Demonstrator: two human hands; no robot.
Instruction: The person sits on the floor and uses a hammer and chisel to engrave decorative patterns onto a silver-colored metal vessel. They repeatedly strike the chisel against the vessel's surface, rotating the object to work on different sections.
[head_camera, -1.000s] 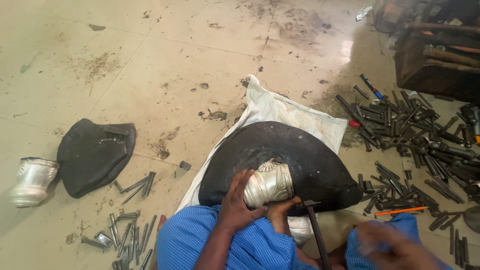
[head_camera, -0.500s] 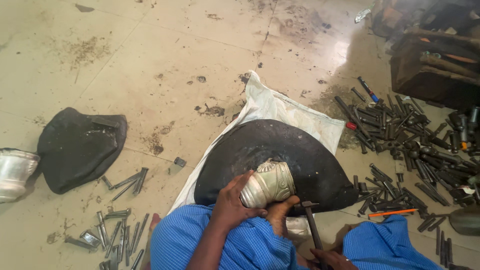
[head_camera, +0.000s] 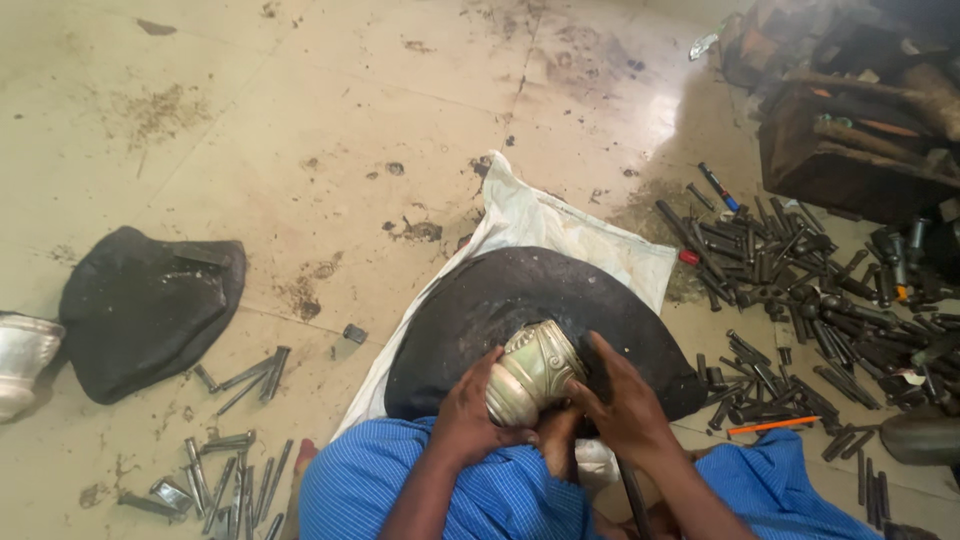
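A small embossed silver-coloured metal vessel (head_camera: 535, 370) lies on its side over a black dome-shaped pad (head_camera: 520, 300). My left hand (head_camera: 470, 410) grips the vessel from the left at its near end. My right hand (head_camera: 620, 400) presses against its right side, fingers wrapped around it. A dark metal rod (head_camera: 632, 495) sticks out below my right hand; whether the hand holds it cannot be told. My blue-clad knees (head_camera: 400, 490) frame the bottom edge.
A white sack (head_camera: 560, 225) lies under the pad. Several dark metal punches (head_camera: 800, 290) are piled to the right, and more punches (head_camera: 225, 470) lie at lower left. Another black pad (head_camera: 140, 300), a silver vessel (head_camera: 20, 360) and a dark wooden box (head_camera: 850, 150) are around.
My right hand has come up from the lower right and now rests on the vessel's right side. The left hand keeps its grip. The view has shifted slightly.
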